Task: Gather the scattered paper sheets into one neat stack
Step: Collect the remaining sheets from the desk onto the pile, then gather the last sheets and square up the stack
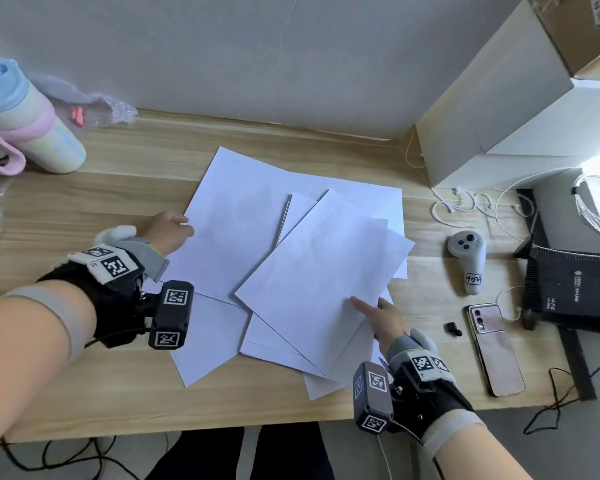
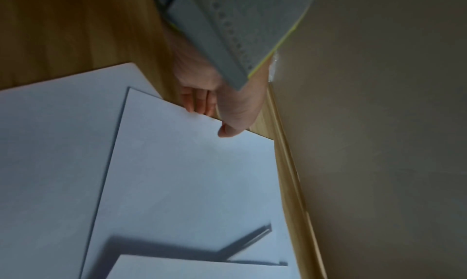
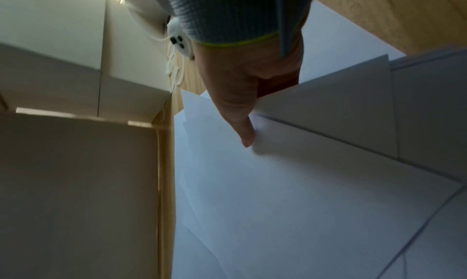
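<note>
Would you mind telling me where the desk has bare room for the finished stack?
Bare wood lies along the front edge of the desk below the paper sheets, and behind them toward the white board. The right side is crowded: controller, phone, cables.

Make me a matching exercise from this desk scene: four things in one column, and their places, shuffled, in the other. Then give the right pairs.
Things
1. left hand
2. right hand
3. white controller
4. pastel bottle

Places
A. lying on the desk between the paper sheets and the black router
B. at the far left of the desk, near the wall
C. pinching the left edge of a far sheet
D. holding the near right corner of the top sheet

Pairs: 1-C, 2-D, 3-A, 4-B
</note>
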### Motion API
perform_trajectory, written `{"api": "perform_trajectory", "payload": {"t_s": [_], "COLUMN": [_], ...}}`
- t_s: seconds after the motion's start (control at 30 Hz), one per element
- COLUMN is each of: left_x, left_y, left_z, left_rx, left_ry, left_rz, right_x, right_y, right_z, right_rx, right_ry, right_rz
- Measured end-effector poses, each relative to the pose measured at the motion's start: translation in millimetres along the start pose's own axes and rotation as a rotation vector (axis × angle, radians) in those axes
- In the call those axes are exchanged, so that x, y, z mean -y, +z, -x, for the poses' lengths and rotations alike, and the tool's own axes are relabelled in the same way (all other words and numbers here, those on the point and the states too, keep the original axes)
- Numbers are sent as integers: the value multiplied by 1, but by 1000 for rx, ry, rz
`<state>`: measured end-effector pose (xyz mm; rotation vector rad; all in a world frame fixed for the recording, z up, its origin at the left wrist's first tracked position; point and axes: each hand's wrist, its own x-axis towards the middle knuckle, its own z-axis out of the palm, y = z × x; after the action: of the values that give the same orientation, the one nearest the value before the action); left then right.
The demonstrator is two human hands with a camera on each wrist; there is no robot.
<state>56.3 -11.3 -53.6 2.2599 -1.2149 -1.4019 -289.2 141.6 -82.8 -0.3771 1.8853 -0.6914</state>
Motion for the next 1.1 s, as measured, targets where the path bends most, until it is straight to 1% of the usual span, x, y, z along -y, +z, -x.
{"api": "perform_trajectory", "payload": {"t_s": [0.07,0.1,0.17,0.27,0.33,0.4,0.5,0.7,0.8,0.9,1.0,1.03,1.1], "left_x": [2,5,5,12,12,1,-34,-114,-141,-155,-156,-154,-146], "left_y": [2,3,4,2,0,-5,-13,-34,-33,-28,-20,-18,-10], "left_z": [-5,-10,-10,-13,-15,-6,18,83,116,136,140,139,134], "left_rx": [2,-10,-29,15,11,38,180,335,427,507,544,543,529], "left_ry": [26,33,-3,-36,-3,55,152,357,478,590,628,615,547], "left_rz": [-109,-127,-182,-225,-164,-109,2,155,259,381,510,550,607], "right_x": [2,2,3,3,4,5,5,7,8,8,6,4,-4], "right_y": [5,7,10,17,19,20,20,22,22,21,16,15,12], "right_z": [1,1,1,-1,-2,-3,-4,2,5,8,11,11,7], "right_rx": [-6,-3,0,9,-2,-7,-2,-15,-17,7,32,32,11], "right_ry": [-31,-39,-44,-53,-65,-70,-71,-59,-48,-44,-35,-22,18], "right_rz": [42,58,89,139,186,210,215,197,229,238,214,204,157]}}
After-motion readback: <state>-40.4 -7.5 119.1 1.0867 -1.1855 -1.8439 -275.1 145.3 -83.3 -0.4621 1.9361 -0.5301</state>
